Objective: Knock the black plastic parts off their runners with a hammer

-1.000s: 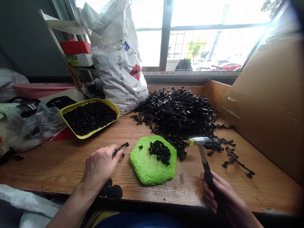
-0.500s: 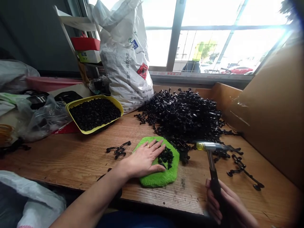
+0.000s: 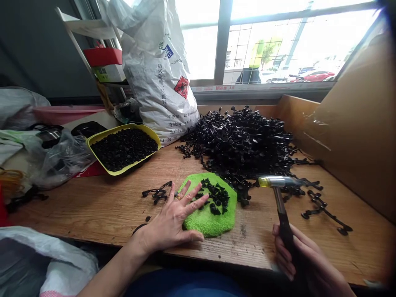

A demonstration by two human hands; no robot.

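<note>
My left hand point(image 3: 173, 220) is spread over the left edge of a green cloth pad point(image 3: 210, 229), fingers apart, holding nothing. Small black parts point(image 3: 219, 196) lie loose on the pad, to the right of my fingertips. My right hand point(image 3: 300, 251) is wrapped round the dark handle of a hammer point(image 3: 278, 182), whose metal head with a yellow tip is raised near the front of a big heap of black branched pieces point(image 3: 244, 140). Left of the pad, a black branched piece point(image 3: 157, 193) rests on the wooden table point(image 3: 108, 206).
A yellow tray point(image 3: 114, 172) full of small black parts stands at the left, before a large white sack point(image 3: 161, 78). Cardboard point(image 3: 355, 136) walls off the right side. More black branched pieces point(image 3: 328, 212) lie at the right. A white bag point(image 3: 62, 260) hangs at lower left.
My left hand has moved left and toward me, uncovering more of the black parts on the pad. The camera view has shifted slightly. My right hand still grips the hammer.
</note>
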